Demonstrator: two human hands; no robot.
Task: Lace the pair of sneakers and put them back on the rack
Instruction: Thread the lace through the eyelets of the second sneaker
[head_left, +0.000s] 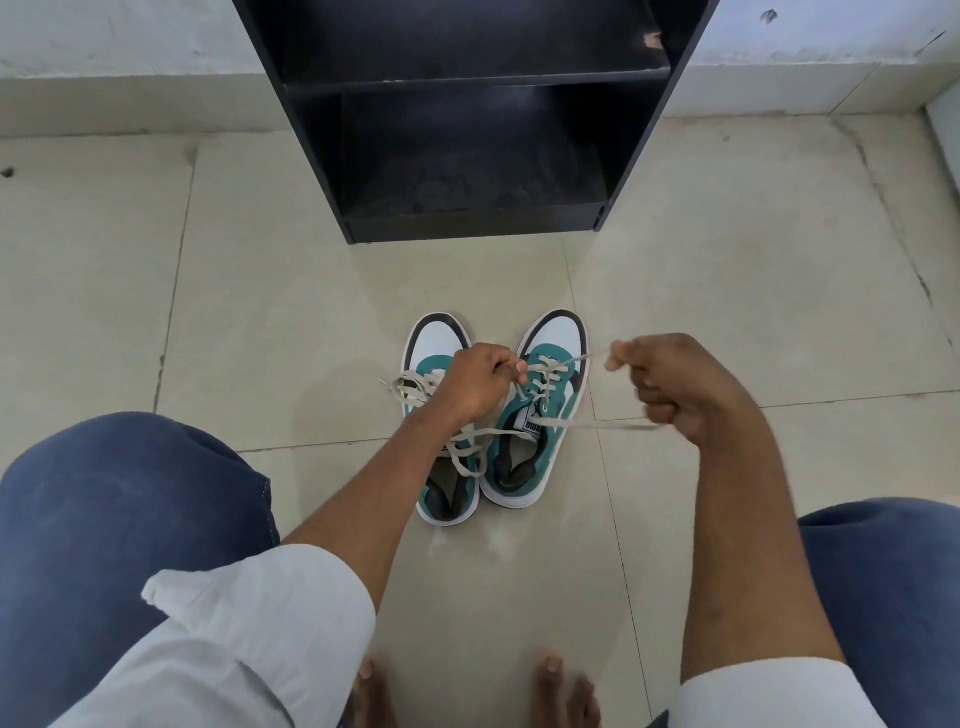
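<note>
Two teal-and-white sneakers (498, 415) are set side by side on the tiled floor (260, 312), in front of the black rack (472, 119). Over the sneakers, one lace (587, 357) of the right-hand shoe is pinched by the closed left hand (480, 384); beside them, its ends are gripped in the fisted right hand (675, 384).

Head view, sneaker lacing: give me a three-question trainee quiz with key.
1. True or false: both sneakers sit on the rack.
2. Which hand pulls the lace out to the side: A left hand, B right hand?
3. Fill in: the right sneaker stands on the ___, beside the left sneaker.

Key: 1 false; 2 B; 3 floor.
</note>
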